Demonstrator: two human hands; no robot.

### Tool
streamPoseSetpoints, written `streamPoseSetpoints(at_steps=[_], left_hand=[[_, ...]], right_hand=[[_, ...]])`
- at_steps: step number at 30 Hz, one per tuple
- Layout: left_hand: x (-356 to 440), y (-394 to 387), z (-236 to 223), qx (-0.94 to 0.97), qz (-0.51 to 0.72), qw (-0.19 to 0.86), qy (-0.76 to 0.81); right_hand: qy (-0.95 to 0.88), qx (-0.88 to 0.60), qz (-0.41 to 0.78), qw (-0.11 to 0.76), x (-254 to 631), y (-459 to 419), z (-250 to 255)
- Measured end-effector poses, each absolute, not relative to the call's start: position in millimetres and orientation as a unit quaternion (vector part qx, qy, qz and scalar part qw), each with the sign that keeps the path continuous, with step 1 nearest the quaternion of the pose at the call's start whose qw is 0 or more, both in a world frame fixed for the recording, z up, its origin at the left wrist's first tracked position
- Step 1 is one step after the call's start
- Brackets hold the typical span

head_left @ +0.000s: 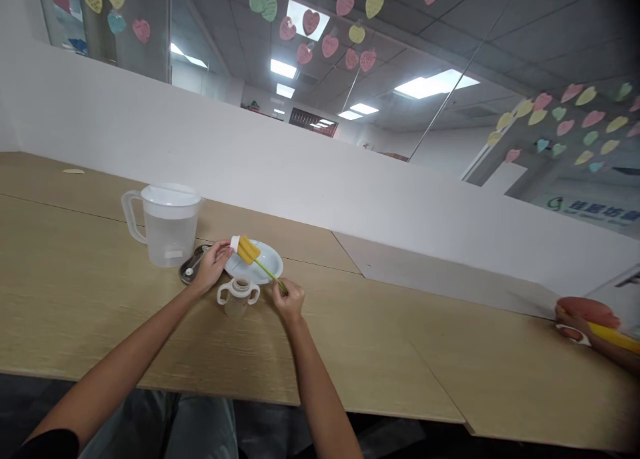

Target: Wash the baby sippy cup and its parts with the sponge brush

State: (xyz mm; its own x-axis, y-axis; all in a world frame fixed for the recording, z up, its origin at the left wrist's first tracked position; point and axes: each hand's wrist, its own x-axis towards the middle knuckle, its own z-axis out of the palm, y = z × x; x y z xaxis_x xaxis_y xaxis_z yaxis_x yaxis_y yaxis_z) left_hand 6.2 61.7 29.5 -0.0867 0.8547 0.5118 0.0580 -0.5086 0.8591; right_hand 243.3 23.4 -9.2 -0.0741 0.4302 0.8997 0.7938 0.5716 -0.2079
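Head view: left hand (213,265) grips the white tip of a sponge bottle brush (247,249), right hand (289,302) pinches its green stem, both closed. Brush held across a white plate (255,262) (likely keeps the sponge off the counter (100,299)). Two-handled cup (239,297) sits just below, lidded pitcher (167,229) beyond.

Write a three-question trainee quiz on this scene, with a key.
1. Which grips the bottle brush nearer its yellow sponge: the left hand or the right hand?
2. True or false: the two-handled cup stands nearer the person than the white plate does.
3. Which lidded container stands to the left of the plate?

Key: 1. left hand; 2. true; 3. plastic pitcher.
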Motion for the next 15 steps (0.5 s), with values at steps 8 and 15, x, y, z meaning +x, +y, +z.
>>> streamPoseSetpoints(at_steps=[8,15], left_hand=[[7.9,49.0,31.8,0.607,0.633,0.321,0.358],[6.9,41.5,34.9,0.592,0.617,0.373,0.36]], right_hand=[[-0.722,-0.376,-0.188,0.549,248.2,18.5,-7.3],[-0.717,-0.383,-0.215,0.541,243.5,21.6,-12.7]])
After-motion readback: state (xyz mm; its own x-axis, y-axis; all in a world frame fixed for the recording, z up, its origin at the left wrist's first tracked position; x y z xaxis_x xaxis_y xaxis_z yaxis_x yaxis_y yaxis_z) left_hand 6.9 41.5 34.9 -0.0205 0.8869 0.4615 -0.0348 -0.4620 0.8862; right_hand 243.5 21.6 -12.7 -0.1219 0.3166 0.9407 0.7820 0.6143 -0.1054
